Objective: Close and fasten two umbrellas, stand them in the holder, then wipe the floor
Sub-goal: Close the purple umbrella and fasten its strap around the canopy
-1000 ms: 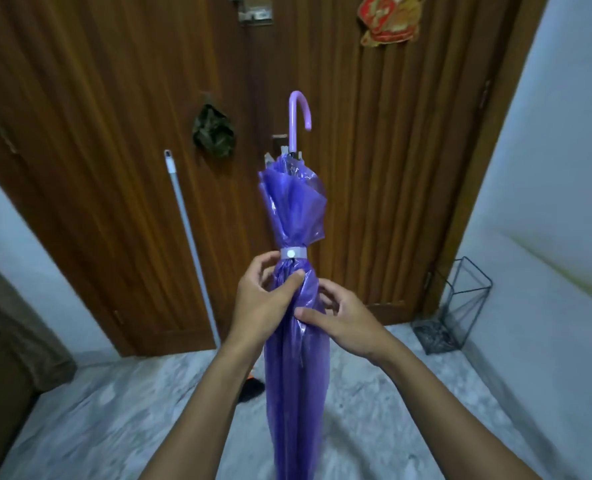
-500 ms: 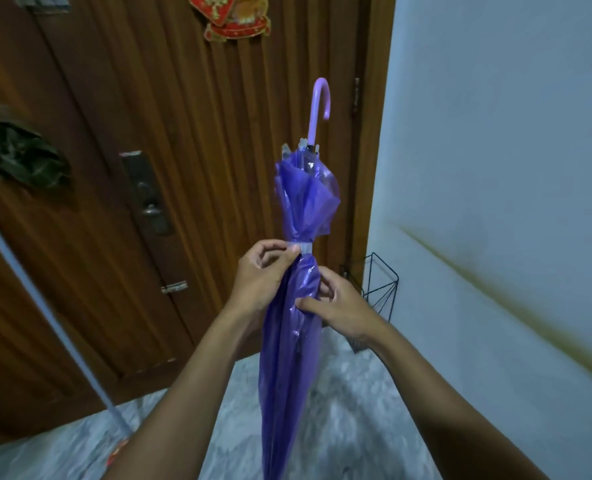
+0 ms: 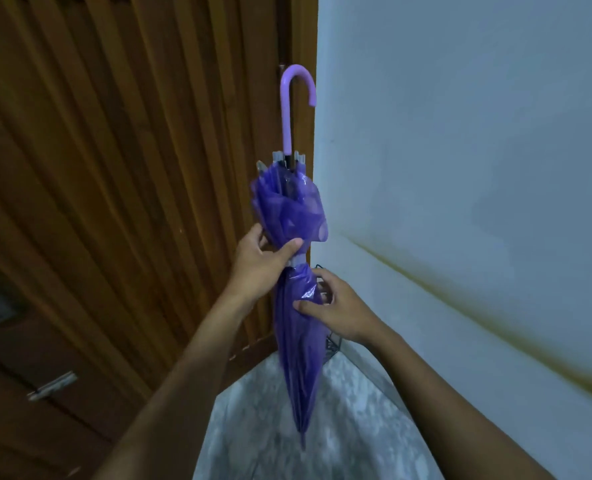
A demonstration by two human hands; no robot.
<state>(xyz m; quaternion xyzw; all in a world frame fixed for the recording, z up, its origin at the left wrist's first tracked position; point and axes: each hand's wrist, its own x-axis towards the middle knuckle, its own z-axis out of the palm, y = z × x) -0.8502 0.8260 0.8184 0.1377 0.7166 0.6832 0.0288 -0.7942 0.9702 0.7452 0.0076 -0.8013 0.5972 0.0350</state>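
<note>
1. Umbrella [image 3: 298,358]: closed and upright, with the hooked handle [image 3: 286,112] up. The tip points down, clear of the floor [image 3: 350,438], in the corner where the door [image 3: 114,202] meets the wall [image 3: 460,168].
2. Left hand [image 3: 260,268]: fingers and thumb wrapped round the canopy just above the pale band [image 3: 296,264].
3. Right hand [image 3: 339,306]: thumb pressed on the folds just below the band, fingers curled behind.
4. Wire holder [image 3: 332,345]: only thin edges show behind the umbrella, beside the wall.
5. Open floor lies beneath the tip.

Both bare forearms reach forward and up. The left hand [image 3: 263,263] curls round the purple umbrella [image 3: 299,362], thumb across its front — the right hand [image 3: 341,311] pinches it just below.
</note>
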